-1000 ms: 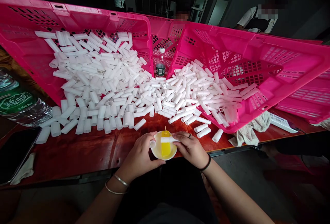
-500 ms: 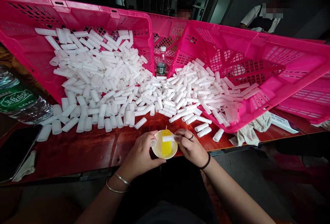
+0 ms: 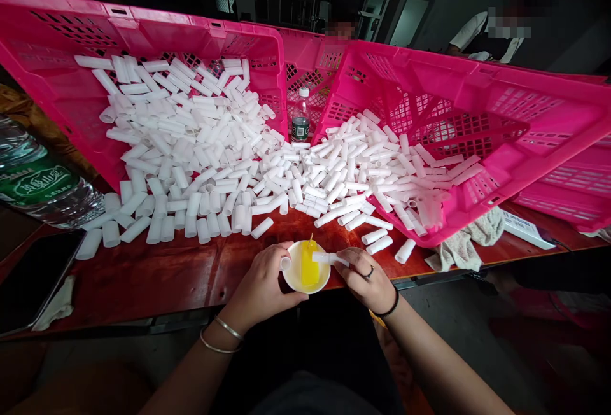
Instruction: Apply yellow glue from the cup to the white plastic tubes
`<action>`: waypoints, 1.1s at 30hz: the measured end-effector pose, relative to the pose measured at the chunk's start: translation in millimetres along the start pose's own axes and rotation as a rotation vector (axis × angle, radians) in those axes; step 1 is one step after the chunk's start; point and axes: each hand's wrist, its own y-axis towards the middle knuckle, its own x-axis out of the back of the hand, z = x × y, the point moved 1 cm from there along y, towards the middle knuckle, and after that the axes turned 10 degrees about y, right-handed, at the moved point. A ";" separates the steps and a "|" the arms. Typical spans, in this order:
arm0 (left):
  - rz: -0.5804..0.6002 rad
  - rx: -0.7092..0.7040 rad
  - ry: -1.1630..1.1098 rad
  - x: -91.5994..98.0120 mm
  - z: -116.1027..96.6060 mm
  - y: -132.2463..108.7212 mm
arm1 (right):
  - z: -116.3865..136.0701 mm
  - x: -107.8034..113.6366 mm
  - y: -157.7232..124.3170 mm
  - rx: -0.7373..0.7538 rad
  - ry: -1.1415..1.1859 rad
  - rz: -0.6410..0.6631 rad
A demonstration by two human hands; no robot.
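My left hand point(image 3: 262, 278) is closed around the rim of a small white bowl point(image 3: 293, 275). A short white tube point(image 3: 285, 263) is also tucked in its fingers, its open end facing me. In the bowl lies a yellow block point(image 3: 310, 265) with a thin stick at its top. My right hand point(image 3: 365, 275) pinches another white tube point(image 3: 324, 258) at its right end; the tube's left end lies over the yellow block, and I cannot tell whether they touch. Beyond both hands, many loose white tubes point(image 3: 210, 141) are heaped.
Two pink crates point(image 3: 191, 30) tip their tubes toward the red tabletop point(image 3: 176, 275). A small bottle point(image 3: 300, 116) stands between them. On the left are a large water bottle point(image 3: 42, 179) and a phone point(image 3: 38, 278); on the right, a cloth point(image 3: 465, 243). Another person point(image 3: 491, 36) is behind.
My right hand has shifted slightly right, drawing its tube toward the right side of the yellow block. The block leans a little more. My left hand stays on the bowl.
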 end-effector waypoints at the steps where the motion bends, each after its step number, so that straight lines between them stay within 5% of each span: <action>1: -0.003 -0.009 0.009 1.5 -0.5 -0.4 | -0.8 1.8 -1.5 0.012 -0.004 -0.004; 5: -0.083 0.015 0.011 14.7 -6.6 -2.0 | 5.0 11.3 1.6 -0.111 0.085 -0.140; 10: -0.008 -0.041 0.116 31.6 -29.2 0.5 | 35.8 21.5 19.7 -0.381 0.443 -0.292; 18: -0.024 -0.250 0.344 47.8 -66.1 2.7 | 70.2 44.1 43.4 -0.407 0.501 -0.088; 21: 0.132 -0.159 0.060 43.3 -80.7 -0.1 | 73.4 50.9 51.0 -0.305 0.431 0.011; 25: 0.396 0.091 -0.435 22.9 -109.7 -11.6 | 83.8 49.0 56.3 -0.175 0.306 -0.058; 27: 0.360 0.091 -0.420 16.4 -125.2 -18.9 | 94.2 48.4 51.2 -0.273 0.270 -0.111; 30: 0.323 -0.105 -0.218 21.5 -133.8 -24.0 | 110.0 59.3 24.7 -0.456 0.177 -0.089; 33: 0.169 -0.165 0.032 46.5 -102.2 -10.8 | 108.3 83.9 -25.2 -0.671 0.017 -0.050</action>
